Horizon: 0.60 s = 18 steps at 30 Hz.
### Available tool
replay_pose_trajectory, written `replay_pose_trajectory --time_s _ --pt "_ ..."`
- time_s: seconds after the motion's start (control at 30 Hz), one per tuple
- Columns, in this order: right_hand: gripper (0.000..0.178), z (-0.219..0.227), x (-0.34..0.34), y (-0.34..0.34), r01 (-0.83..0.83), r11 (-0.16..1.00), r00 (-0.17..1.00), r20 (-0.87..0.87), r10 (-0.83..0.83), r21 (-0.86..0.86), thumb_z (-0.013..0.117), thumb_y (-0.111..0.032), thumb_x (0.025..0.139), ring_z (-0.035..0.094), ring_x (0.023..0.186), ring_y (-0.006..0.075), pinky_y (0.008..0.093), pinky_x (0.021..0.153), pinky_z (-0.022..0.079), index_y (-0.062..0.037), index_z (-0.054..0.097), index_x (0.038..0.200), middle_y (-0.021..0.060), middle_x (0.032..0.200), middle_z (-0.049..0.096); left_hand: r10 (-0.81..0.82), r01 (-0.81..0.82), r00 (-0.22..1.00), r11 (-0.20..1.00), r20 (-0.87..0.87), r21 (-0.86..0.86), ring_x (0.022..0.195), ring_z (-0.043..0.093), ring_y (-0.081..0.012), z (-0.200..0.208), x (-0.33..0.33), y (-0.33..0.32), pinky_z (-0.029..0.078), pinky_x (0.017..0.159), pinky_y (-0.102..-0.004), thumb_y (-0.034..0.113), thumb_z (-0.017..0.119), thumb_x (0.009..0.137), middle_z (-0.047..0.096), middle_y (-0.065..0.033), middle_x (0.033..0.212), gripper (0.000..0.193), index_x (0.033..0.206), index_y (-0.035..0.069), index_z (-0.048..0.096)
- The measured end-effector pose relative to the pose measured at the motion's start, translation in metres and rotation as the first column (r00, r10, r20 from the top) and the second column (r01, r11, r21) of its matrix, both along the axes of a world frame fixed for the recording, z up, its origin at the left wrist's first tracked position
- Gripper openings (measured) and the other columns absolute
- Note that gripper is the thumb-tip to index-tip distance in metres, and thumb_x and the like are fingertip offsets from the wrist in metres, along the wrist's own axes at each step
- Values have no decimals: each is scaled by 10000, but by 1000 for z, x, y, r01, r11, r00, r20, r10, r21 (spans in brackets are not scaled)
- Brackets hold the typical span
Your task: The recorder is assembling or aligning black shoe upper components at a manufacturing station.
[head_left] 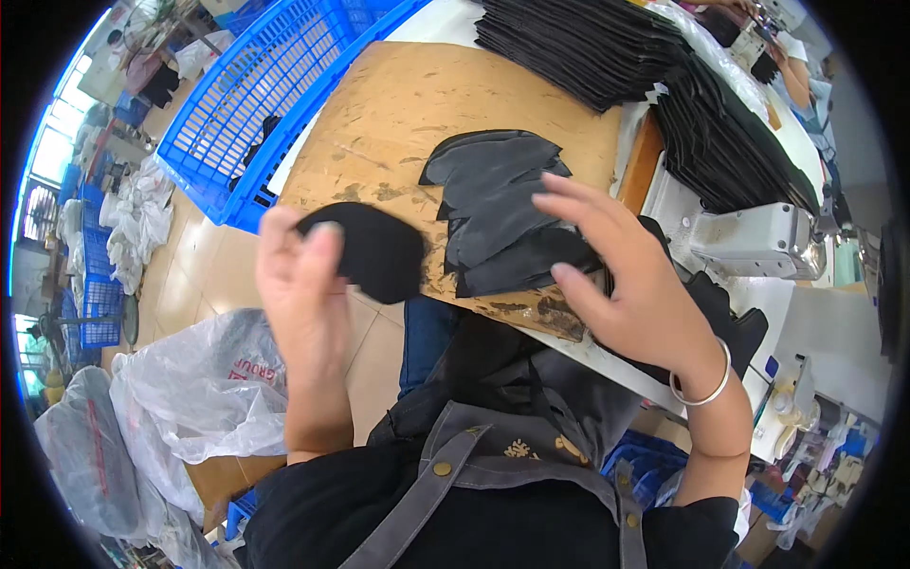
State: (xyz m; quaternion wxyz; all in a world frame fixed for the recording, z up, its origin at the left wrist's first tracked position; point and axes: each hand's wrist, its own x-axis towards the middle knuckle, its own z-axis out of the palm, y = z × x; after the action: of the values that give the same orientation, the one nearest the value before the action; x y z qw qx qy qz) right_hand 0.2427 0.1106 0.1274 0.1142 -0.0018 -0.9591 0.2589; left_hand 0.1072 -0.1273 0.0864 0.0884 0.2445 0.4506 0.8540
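Note:
My left hand [308, 275] pinches a black rounded fabric piece [379, 248] between thumb and fingers, held over the near left edge of a worn brown board [379, 123]. Several dark grey curved pieces [507, 204] lie overlapping in a fanned row at the board's middle. Over the right side of that row my right hand [626, 270] hovers with thumb and fingers apart and nothing between them. Whether its fingertips touch the pieces, I cannot tell.
A blue plastic basket [284, 81] stands at the board's far left. Thick stacks of black pieces [588, 47] lie at the back and right. A white sewing machine [749, 242] sits right of my right hand. Clear plastic bags [209, 389] fill the lower left.

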Motion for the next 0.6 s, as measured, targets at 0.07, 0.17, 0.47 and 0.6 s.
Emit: replay_pose_trajectory --time_s 0.07,0.17,0.47,0.6 --pt "559 7 -1 6 -194 903 980 -122 158 -383 651 -106 817 462 1282 272 359 1024 381 -49 474 1344 142 1340 517 -160 165 984 985 80 -60 929 646 -188 8 11 33 528 806 -300 30 602 882 643 -138 1058 284 1142 52 491" --pt "378 8 13 14 -167 721 983 -59 172 -672 725 -157 828 575 1057 158 308 898 454 -15 566 1140 102 1151 612 -435 436 892 900 125 21 910 621 -130 36 31 79 514 749 -228 -68 663 826 637 -109 1010 298 1008 46 456" --pt "160 16 139 74 362 377 932 321 -168 -853 711 -106 847 559 634 35 198 556 461 -3 608 915 -15 757 608 -735 675 671 549 101 -493 813 569 -60 39 66 167 470 695 -196 -7 707 805 598 -43 942 431 1170 7 479" --pt "162 3 174 79 521 441 853 437 -283 -731 686 -127 868 564 610 48 213 532 468 0 610 933 -3 740 602 -904 774 385 209 184 -598 735 571 -58 26 77 200 467 637 -201 86 658 876 614 -43 866 262 1102 -3 562"
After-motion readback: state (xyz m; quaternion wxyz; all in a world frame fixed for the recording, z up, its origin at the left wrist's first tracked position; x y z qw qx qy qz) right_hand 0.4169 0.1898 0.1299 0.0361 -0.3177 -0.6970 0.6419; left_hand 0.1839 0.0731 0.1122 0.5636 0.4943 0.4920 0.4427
